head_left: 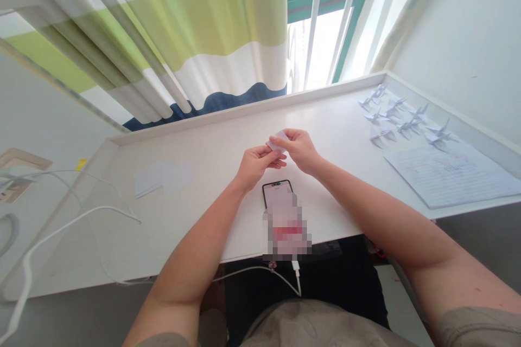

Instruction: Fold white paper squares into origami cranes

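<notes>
Between my two hands, above the middle of the white desk (pixel 220 222), is a small folded piece of white paper (pixel 278 141). My right hand (pixel 297 146) pinches it from the right, thumb on top. My left hand (pixel 258 164) grips its lower left side, thumb and fingers closed at the edge. The fingers partly hide the paper, so its folds cannot be made out. Just below my hands lies a phone (pixel 279 195) with its screen lit and partly blurred out.
Several folded paper cranes (pixel 401 119) stand at the back right, behind a lined notebook (pixel 451 176) with writing. Loose paper sheets (pixel 152 178) lie at the left. White cables (pixel 77 217) cross the left side, and a charging cable (pixel 296 271) runs from the phone.
</notes>
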Available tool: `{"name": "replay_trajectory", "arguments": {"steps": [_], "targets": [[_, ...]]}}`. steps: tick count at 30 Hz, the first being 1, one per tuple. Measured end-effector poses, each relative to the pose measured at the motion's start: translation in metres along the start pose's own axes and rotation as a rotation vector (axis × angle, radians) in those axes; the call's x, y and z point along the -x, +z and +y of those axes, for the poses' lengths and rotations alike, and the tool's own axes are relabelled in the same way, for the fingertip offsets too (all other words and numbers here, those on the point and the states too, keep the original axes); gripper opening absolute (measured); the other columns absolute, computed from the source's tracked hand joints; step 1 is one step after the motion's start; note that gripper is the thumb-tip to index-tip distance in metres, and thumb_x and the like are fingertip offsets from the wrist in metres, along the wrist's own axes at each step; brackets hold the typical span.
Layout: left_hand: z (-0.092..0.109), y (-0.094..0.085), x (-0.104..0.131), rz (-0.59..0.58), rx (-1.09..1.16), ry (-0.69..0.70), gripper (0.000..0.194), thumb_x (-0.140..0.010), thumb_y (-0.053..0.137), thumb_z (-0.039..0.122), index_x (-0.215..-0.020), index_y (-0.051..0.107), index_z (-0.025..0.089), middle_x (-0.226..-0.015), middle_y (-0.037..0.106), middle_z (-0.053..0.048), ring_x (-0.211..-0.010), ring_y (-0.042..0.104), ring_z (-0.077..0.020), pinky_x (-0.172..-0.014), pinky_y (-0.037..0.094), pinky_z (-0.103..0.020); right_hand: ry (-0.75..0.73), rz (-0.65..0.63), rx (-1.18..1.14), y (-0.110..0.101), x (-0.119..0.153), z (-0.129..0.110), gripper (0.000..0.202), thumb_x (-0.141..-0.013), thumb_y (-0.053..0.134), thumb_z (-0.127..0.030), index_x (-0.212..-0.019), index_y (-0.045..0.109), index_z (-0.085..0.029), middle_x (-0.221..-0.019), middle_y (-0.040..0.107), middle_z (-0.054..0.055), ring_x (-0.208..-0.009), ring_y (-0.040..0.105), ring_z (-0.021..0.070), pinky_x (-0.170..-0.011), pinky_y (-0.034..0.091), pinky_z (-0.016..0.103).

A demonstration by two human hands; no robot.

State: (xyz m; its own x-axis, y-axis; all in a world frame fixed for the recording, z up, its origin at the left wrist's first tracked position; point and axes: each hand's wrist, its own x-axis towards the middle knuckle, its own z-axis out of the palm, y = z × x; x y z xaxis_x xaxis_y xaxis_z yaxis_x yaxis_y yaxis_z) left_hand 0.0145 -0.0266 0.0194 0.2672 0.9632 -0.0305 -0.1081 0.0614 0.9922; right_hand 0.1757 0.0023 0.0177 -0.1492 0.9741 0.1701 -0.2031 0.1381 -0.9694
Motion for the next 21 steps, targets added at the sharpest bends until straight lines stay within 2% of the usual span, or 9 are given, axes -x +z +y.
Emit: {"name": "replay_trajectory", "arguments": {"steps": [3,6,8,10,14,21], "targets": [[0.001,-0.001,-0.001,0.037,0.019,0.005,0.046,-0.076,0.093,0.056,-0.087,0.076,0.014,-0.096,0.083,-0.013,-0.077,0.079,-0.0203,-0.08,0.063,-0.037,-0.018,-0.017,-0.088,-0.002,-0.003,0.0,0.06,-0.083,0.073,-0.08,-0.07,0.069,-0.022,-0.074,0.068,0.004,-0.071,0.064,0.0184,-0.069,0.057,0.035],[0.002,-0.004,-0.001,0.053,0.022,0.014,0.047,-0.076,0.093,0.056,-0.086,0.074,0.014,-0.092,0.083,-0.011,-0.075,0.079,-0.0197,-0.079,0.063,-0.037,-0.027,-0.06,-0.103,-0.003,-0.002,0.0,0.051,-0.083,0.078,-0.072,-0.075,0.072,-0.022,-0.08,0.071,0.004,-0.077,0.066,0.0189,-0.076,0.058,0.036],[0.002,-0.004,-0.001,0.062,0.019,0.021,0.046,-0.077,0.092,0.056,-0.085,0.074,0.014,-0.09,0.082,-0.011,-0.075,0.079,-0.0199,-0.078,0.063,-0.036,-0.033,-0.098,-0.054,-0.003,0.0,0.001,0.041,-0.081,0.086,-0.062,-0.079,0.075,-0.022,-0.08,0.071,0.003,-0.075,0.064,0.0173,-0.073,0.056,0.034],[0.003,-0.004,0.0,0.068,0.008,0.021,0.046,-0.078,0.091,0.056,-0.084,0.074,0.014,-0.089,0.082,-0.011,-0.076,0.079,-0.0206,-0.076,0.063,-0.036,-0.036,-0.119,0.0,-0.002,0.002,0.001,0.039,-0.08,0.087,-0.058,-0.077,0.074,-0.021,-0.075,0.068,0.001,-0.07,0.06,0.0157,-0.066,0.052,0.032],[0.003,-0.003,0.001,0.079,-0.001,0.02,0.046,-0.078,0.091,0.057,-0.081,0.073,0.015,-0.086,0.082,-0.01,-0.075,0.079,-0.022,-0.072,0.062,-0.035,-0.044,-0.131,0.028,0.001,0.004,0.002,0.044,-0.081,0.085,-0.06,-0.072,0.071,-0.02,-0.069,0.064,0.0,-0.066,0.055,0.0143,-0.06,0.048,0.03],[0.003,0.003,0.0,0.061,0.009,0.055,0.055,-0.07,0.094,0.064,-0.079,0.075,0.014,-0.077,0.08,-0.009,-0.069,0.078,-0.0206,-0.069,0.064,-0.034,-0.035,-0.072,0.004,0.007,0.006,0.002,0.045,-0.081,0.084,-0.057,-0.066,0.063,-0.02,-0.062,0.055,-0.002,-0.059,0.047,0.0114,-0.051,0.04,0.026]]}}
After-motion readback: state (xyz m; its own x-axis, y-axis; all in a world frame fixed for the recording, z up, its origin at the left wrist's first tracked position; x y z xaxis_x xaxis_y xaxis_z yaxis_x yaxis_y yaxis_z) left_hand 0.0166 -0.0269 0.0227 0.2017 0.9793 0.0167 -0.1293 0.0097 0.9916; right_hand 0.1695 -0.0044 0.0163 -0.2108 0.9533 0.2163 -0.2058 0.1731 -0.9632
